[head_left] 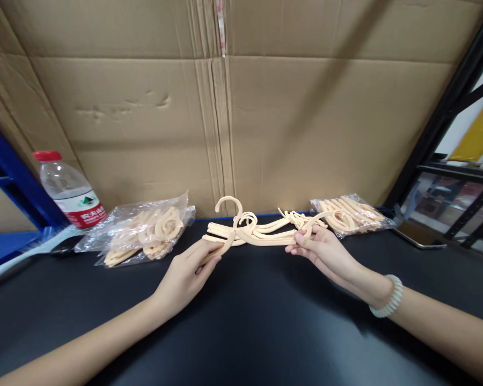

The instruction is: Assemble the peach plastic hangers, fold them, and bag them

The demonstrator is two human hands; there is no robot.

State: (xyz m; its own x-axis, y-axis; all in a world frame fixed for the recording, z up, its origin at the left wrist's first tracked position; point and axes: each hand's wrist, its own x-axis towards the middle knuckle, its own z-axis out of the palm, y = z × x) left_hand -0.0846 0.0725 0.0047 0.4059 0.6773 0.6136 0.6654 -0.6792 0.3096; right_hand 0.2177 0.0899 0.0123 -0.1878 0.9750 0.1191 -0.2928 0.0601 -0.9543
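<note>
Between my hands is a cream plastic hanger, its hook pointing up near the left end. My left hand pinches the hanger's left arm. Fingers of my right hand close round the right end, where a curved cream hook piece also sticks out between them. Whether that piece belongs to the same hanger is unclear. Several more cream hangers lie just behind on the black table, with a cluster of thin cream pieces at their right.
Clear plastic bags of cream hangers lie at the left and right. A red-capped water bottle stands far left, a phone-like object lies right. Cardboard rises behind the table.
</note>
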